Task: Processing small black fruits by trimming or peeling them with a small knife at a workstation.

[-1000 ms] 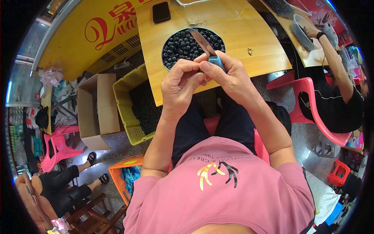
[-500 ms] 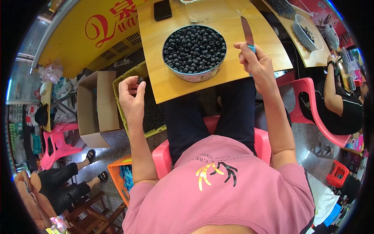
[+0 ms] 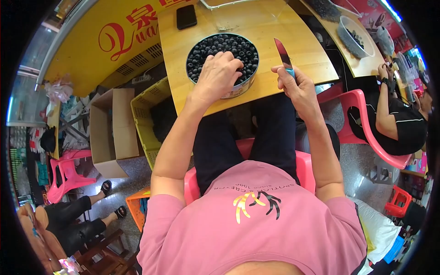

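Observation:
A round tin-like tub [image 3: 240,88] stands near the front edge of the wooden table [image 3: 300,34], filled with small dark round fruits [image 3: 247,52]. Into these fruits reaches my left hand [image 3: 217,75], its fingers curled and its fingertips partly hidden; whether a fruit is between them I cannot make out. To the right of the tub my right hand [image 3: 298,89] is closed round the light-blue handle of a knife [image 3: 283,55]. The blade points up and away from me, above the tabletop and touching nothing.
A black phone [image 3: 186,17] lies at the table's far left. Beside my left arm stand a yellow plastic crate [image 3: 143,121] and a cardboard box [image 3: 126,123]. A co-worker's arm [image 3: 386,114] shows at the right, near a clear tub [image 3: 352,40] on another table and a pink chair [image 3: 362,119].
My left hand has moved from beside the table, where it pinched a small dark thing, rightward into the tub. My right hand with the knife has come slightly nearer.

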Demonstrator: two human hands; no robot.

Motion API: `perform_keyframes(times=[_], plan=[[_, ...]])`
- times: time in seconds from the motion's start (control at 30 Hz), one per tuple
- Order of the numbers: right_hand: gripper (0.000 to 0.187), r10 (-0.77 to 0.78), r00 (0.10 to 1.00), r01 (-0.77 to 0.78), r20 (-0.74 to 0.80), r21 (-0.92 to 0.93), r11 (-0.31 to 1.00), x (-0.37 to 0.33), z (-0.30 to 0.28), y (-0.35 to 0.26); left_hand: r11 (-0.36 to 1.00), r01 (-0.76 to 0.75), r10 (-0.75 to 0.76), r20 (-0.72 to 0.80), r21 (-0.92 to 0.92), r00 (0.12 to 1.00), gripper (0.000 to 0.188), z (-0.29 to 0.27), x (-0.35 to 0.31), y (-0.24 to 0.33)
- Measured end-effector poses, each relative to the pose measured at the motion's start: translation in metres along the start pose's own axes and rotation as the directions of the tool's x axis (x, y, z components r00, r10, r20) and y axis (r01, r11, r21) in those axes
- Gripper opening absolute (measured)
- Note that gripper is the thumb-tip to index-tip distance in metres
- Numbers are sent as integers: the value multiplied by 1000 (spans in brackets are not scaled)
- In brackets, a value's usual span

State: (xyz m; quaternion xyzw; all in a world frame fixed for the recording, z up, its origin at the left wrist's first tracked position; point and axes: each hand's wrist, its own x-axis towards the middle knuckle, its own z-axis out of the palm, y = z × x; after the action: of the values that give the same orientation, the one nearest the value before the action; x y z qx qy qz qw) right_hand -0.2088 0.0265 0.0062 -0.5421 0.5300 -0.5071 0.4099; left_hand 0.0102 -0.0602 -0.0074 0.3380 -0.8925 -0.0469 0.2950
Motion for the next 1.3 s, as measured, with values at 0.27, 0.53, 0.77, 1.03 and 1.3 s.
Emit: perform_keyframes(times=[0.27,0.53,0.77,1.03,1.3], plan=[[31,50,998,-50,30,26,998,0,0,5,1000,-5,5,49,-15,999,10,2,4,-1],[32,35,998,-39,49,76,996,1,4,4,997,-8,-7,185,80,983,11,-2,12,-6],[30,26,997,-37,67,172,984,7,23,1,506,303,-410,84,-808,908,15,-5,1,-1],[25,-53,993,20,103,300,954,17,54,-23,213,200,-477,77,-956,876,17,-21,-17,37],[21,-140,985,111,105,244,963,24,58,-19,498,204,-496,-84,-843,864,17,-22,-23,45]])
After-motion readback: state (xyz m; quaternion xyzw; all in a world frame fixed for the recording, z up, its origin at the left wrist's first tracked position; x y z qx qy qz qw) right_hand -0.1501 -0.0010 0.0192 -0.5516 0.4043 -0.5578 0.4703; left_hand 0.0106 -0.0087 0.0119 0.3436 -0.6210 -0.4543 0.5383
